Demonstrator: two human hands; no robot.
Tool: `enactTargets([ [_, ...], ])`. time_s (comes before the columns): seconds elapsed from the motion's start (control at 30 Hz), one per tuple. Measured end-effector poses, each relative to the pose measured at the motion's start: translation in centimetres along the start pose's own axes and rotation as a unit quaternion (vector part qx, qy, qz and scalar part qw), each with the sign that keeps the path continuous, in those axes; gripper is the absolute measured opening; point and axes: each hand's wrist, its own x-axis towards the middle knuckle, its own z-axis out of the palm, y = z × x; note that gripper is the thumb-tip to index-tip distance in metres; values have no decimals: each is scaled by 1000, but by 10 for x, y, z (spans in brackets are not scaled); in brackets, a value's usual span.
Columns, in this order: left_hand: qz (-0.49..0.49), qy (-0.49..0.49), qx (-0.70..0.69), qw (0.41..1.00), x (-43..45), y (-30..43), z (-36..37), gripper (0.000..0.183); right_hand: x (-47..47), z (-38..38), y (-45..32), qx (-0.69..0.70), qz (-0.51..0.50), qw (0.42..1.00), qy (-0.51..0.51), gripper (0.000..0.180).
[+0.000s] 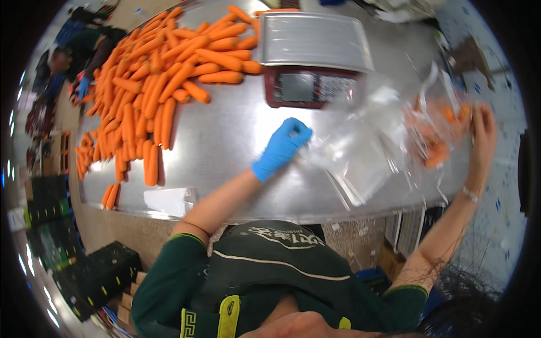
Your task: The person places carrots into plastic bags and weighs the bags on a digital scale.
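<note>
My left hand (283, 148), in a blue glove, has its fingers curled closed on the edge of a clear plastic bag (351, 152), over the steel table (228, 169). My bare right hand (483, 126) is at the far right, its fingers beside a clear bag of carrots (435, 131); whether they grip it cannot be made out. A large pile of carrots (156, 80) covers the table's back left. Behind my left hand stands a weighing scale (315, 59) with a steel pan and a dark red base.
A folded white plastic sheet (167, 200) lies at the table's front edge, near two carrots (110, 195). Dark crates (99, 276) stand on the floor at the left. Another person's blue-gloved hand (83, 88) is beside the pile's far left.
</note>
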Motion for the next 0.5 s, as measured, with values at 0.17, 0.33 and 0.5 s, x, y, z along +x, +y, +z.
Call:
enactTargets([
  [0.17,-190,55,68,978,-16,-127,23,19,-40,-32,194,-96,124,980,125,25],
  [0.33,-162,140,60,975,-33,-116,-98,32,-110,117,49,-334,-93,907,238,40],
  [0.5,30,287,279,916,85,-110,-231,34,-173,347,-51,29,-121,979,-161,49],
])
